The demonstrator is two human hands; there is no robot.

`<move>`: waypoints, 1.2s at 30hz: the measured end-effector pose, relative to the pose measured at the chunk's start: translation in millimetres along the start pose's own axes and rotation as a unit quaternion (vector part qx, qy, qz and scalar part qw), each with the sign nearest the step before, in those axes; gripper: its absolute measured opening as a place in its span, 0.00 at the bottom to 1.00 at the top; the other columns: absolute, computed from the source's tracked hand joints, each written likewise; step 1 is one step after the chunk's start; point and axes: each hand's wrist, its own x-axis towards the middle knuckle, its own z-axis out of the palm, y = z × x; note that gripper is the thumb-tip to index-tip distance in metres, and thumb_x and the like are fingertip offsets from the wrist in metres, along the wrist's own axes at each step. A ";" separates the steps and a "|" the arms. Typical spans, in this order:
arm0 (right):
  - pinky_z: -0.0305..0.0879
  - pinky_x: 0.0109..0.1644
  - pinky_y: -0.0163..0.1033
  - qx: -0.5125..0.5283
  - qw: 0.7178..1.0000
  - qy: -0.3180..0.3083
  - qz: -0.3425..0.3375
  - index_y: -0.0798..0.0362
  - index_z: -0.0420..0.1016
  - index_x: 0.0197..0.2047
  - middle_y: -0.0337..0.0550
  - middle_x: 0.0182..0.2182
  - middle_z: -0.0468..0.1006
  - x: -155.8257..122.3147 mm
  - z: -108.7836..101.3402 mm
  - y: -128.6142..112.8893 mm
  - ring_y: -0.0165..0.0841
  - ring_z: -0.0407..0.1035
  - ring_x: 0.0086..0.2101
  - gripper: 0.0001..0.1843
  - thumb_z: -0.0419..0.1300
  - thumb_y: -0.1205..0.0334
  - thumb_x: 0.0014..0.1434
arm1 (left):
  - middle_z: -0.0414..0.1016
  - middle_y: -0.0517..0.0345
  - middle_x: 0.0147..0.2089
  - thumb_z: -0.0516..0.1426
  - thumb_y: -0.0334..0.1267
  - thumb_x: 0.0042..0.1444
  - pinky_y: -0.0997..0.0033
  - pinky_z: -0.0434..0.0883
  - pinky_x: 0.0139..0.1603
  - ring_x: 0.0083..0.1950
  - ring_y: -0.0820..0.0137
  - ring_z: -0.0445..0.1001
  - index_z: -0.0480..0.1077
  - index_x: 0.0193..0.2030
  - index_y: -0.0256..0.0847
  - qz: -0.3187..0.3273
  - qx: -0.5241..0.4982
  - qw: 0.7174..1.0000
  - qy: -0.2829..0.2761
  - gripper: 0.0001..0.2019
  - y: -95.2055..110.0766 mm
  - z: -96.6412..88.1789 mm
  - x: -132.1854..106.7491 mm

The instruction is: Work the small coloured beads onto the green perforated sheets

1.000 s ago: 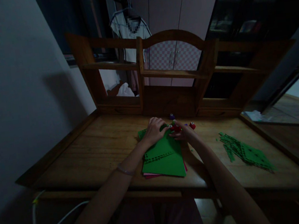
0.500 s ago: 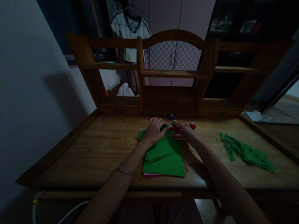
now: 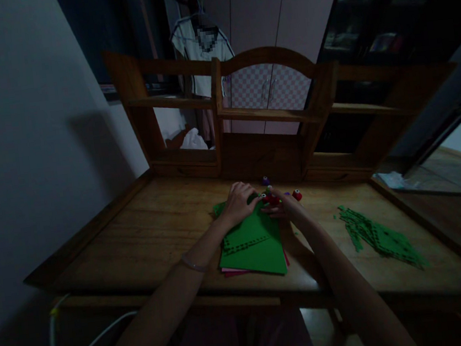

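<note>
A stack of green paper [image 3: 254, 256] lies on the desk in front of me, with pink and red sheets showing under its near edge. Dark punched-looking marks run across the top sheet. Over the stack's far part is my left hand [image 3: 240, 201], its fingers curled and closed on the paper's far edge. My right hand [image 3: 286, 204] is closed around a small red craft punch [image 3: 273, 198] at the far right corner; fingers partly hide it. Just beyond stand a purple punch [image 3: 265, 180] and, to the right, another red punch [image 3: 297, 194].
Green perforated paper scraps [image 3: 388, 238] lie to the right on the wooden desk [image 3: 149, 226]. A wooden shelf unit [image 3: 261, 150] rises along the desk's back edge. A white cable [image 3: 95, 341] hangs at the lower left.
Both hands stay almost where they were, at the far edge of the green paper. The stack and scraps have not visibly moved.
</note>
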 end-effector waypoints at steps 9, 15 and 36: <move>0.72 0.32 0.43 -0.010 1.000 0.002 0.011 0.56 0.72 0.45 0.52 0.35 0.79 2.2 -0.2 -0.9 0.43 0.76 0.33 0.26 0.60 0.44 0.51 | 0.70 0.57 0.37 0.55 0.44 0.57 0.60 0.60 0.51 0.44 0.65 0.64 0.68 0.35 0.41 0.009 0.002 1.000 0.002 0.09 -0.8 0.2 -0.2; 0.72 0.33 0.44 -0.002 1.000 0.000 0.003 0.55 0.71 0.46 0.51 0.32 0.79 3.3 -2.0 1.0 0.43 0.76 0.32 0.27 0.60 0.43 0.51 | 0.70 0.55 0.37 0.52 0.46 0.59 0.60 0.60 0.50 0.43 0.65 0.65 0.68 0.36 0.41 -0.032 -0.002 0.999 0.022 0.11 2.7 -1.5 0.5; 0.72 0.36 0.46 0.000 1.000 0.004 0.006 0.58 0.71 0.48 0.52 0.32 0.79 5.9 -2.9 1.7 0.44 0.76 0.33 0.30 0.57 0.41 0.53 | 0.71 0.56 0.37 0.44 0.45 0.64 0.66 0.60 0.45 0.42 0.67 0.66 0.65 0.35 0.41 -0.125 0.031 0.992 0.004 0.14 -4.0 1.7 0.0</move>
